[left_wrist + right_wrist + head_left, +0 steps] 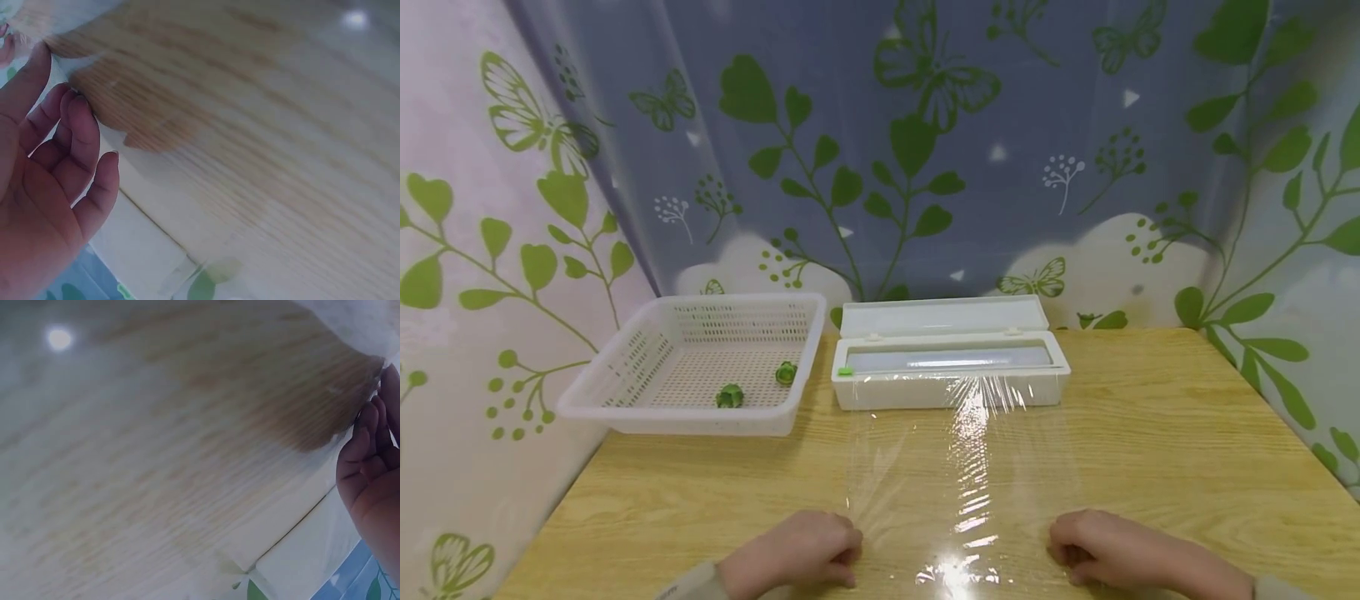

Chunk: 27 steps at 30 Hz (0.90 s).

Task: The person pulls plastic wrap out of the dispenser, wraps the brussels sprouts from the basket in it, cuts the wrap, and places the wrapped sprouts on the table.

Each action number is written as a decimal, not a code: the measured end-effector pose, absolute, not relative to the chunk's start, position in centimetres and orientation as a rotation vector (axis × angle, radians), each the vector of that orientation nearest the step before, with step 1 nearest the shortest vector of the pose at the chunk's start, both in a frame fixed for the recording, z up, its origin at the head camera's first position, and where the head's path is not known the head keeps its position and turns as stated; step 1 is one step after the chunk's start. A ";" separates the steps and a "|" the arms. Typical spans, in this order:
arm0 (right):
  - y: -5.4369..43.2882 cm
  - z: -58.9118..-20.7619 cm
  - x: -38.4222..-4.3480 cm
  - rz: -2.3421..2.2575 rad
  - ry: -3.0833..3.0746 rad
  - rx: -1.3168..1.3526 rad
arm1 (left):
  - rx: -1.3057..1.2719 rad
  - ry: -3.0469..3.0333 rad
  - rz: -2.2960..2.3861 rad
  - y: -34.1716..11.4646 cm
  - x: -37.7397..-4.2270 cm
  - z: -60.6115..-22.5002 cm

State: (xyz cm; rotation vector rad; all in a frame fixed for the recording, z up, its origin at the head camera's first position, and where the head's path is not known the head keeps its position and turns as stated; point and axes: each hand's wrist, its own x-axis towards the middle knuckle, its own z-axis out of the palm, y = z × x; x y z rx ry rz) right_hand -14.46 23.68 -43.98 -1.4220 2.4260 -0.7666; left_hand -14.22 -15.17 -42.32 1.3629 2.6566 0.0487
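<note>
A wide sheet of clear plastic wrap [973,483] stretches forward from a white cling film dispenser box [951,392], whose lid [943,317] stands raised at the back. At the sheet's near left corner, my left hand [801,550] pinches its edge between thumb and fingers. My right hand [1112,550] grips the opposite corner with curled fingers. In the left wrist view the fingertips of the left hand [69,150] meet the film's edge; the right wrist view has the right hand [372,462] doing likewise. A green slider [846,372] sits at the box's left end.
A white perforated plastic basket [677,422] stands left of the box on the wooden table [1172,433], holding two small green leafy-looking pieces [729,396]. Behind the table hangs a blue curtain [850,125] with green leaves and butterflies.
</note>
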 end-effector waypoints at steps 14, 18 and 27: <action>23.8 -44.3 -14.8 -0.867 2.356 -1.457 | 1.225 2.653 0.446 -15.9 -17.0 -40.4; 23.9 -44.3 -14.9 -0.866 2.346 -1.478 | 1.287 2.677 0.602 -16.1 -17.9 -39.3; 23.8 -44.2 -14.8 -0.869 2.325 -1.440 | 1.175 2.791 0.879 -16.9 -19.9 -37.4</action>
